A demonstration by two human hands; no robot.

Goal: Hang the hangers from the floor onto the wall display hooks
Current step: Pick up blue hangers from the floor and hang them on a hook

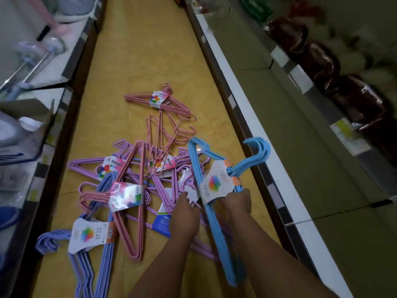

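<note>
Lower left of the frame: a lavender hanger bundle (90, 239) lies on the yellow floor (133, 61). Centre: pink and purple hanger bundles (129, 194) lie heaped. Upper centre: one pink bundle (160, 100) lies apart. Lower centre: the left hand (184, 216) reaches into the heap, fingers curled on purple hangers. Right: the right hand (237, 203) grips the blue hanger bundle (217, 186), raised above the floor beside the shelf edge (268, 168).

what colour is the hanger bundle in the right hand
Light blue: the hanger bundle gripped by the right hand has a white card label, seen in the head view.
</note>
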